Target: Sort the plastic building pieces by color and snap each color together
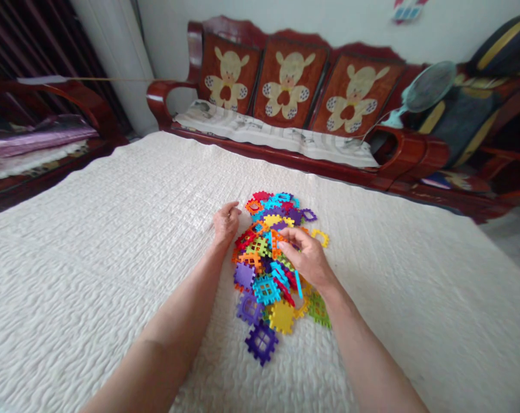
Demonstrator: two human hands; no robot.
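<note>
A heap of colourful square plastic pieces with notched edges lies on a white quilted cover. My right hand point(305, 252) pinches an orange piece point(276, 243) between thumb and fingers above the heap. At the heap's left edge is my left hand point(228, 222), its fingers apart and pointing right, with nothing in it. Nearest to me are a dark purple window piece point(262, 342) and a yellow solid piece point(282, 317). A light blue window piece point(267, 289) and a purple solid piece point(244, 276) lie farther up. Some pieces are hidden under others and under my right hand.
The quilted cover point(113, 229) spreads over the wide surface around the heap. Beyond it stands a red wooden sofa point(260, 150) with three bear-patterned cushions. A small fan point(430, 86) is at the back right, and a wooden armchair point(83, 103) at the left.
</note>
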